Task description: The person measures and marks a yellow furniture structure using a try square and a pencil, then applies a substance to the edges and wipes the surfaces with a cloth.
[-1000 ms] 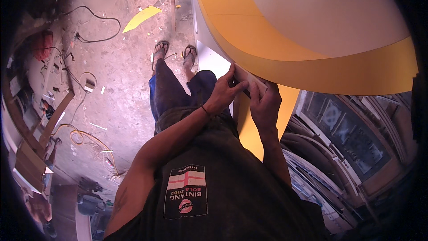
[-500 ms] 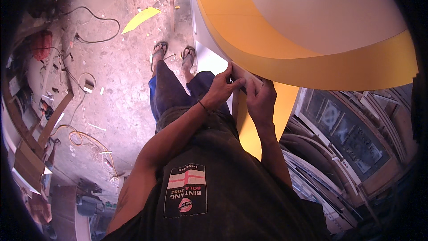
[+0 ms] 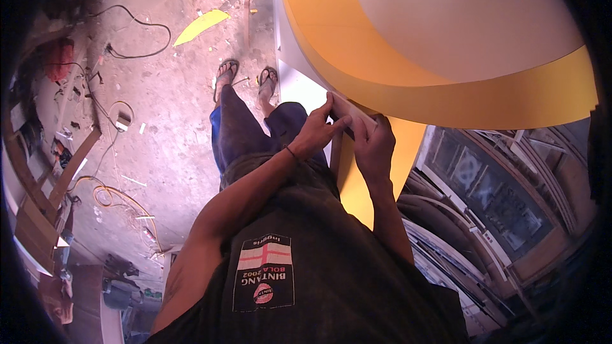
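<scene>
Both of my hands grip a narrow pale strip [image 3: 345, 108] along the near edge of a large curved panel. My left hand [image 3: 312, 132] pinches its left end, index finger laid along the edge and thumb pointing right. At the other end, my right hand [image 3: 375, 146] is closed on it, thumb on top and fingers curled around the far side. The thumbs nearly meet. Whether the strip is separate from the panel, I cannot tell. Above the hands spreads the yellow curved band [image 3: 408, 92] of the panel, around a pale grey surface [image 3: 472, 13]. Another yellow sheet [image 3: 363, 185] hangs below.
A yellow leaf-shaped offcut [image 3: 203, 27] and scraps lie on the concrete floor [image 3: 172, 108]. A black cable [image 3: 143, 25] and an orange cord [image 3: 121, 194] run across it at left. Framed boards [image 3: 491, 185] and curved strips stand at right. Brown boards [image 3: 38, 236] lean at far left.
My hands keep their grip on the strip and have barely moved. The view has shifted slightly, and my left foot shows a small shift.
</scene>
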The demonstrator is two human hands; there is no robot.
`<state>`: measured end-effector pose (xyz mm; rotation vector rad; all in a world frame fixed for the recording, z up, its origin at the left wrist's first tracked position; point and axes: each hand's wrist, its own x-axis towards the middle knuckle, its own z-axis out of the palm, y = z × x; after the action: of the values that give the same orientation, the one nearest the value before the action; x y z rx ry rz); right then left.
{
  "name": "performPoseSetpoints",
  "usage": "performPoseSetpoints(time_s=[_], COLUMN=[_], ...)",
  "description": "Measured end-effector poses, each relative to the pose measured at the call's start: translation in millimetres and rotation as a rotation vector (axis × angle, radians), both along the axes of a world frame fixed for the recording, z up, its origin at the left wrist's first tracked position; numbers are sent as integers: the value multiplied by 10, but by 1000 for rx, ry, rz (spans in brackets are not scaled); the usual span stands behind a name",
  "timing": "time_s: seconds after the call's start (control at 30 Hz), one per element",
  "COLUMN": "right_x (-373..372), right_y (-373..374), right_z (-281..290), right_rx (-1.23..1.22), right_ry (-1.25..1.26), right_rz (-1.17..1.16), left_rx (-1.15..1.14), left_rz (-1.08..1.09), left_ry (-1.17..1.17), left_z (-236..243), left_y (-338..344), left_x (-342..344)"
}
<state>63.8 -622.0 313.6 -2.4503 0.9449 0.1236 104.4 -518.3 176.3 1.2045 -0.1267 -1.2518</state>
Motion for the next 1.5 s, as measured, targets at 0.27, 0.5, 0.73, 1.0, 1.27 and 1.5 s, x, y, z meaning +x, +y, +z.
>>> performPoseSetpoints(time_s=[0.27,0.5,0.73,1.0,1.27,1.5], right_x=[-6,33,27,85,113,50], right_y=[-28,-61,-54,-31,28,34], right_z=[193,191,142,54,-60,-224], right_rx=[43,80,62,34,31,-14], right_ry=[-69,-32,-56,-53,-72,-149], right_rz=[1,-63,-68,-53,-61,-31], left_rx=[-20,45,97,-5,-71,-68], left_rz=[74,108,-25,26,16,-56], left_ry=[-8,19,38,146,223,126], left_z=[192,216,252,117,-51,-100], left_y=[-7,-46,-40,-53,-38,-15], left_x=[-10,-23,150,169,224,320])
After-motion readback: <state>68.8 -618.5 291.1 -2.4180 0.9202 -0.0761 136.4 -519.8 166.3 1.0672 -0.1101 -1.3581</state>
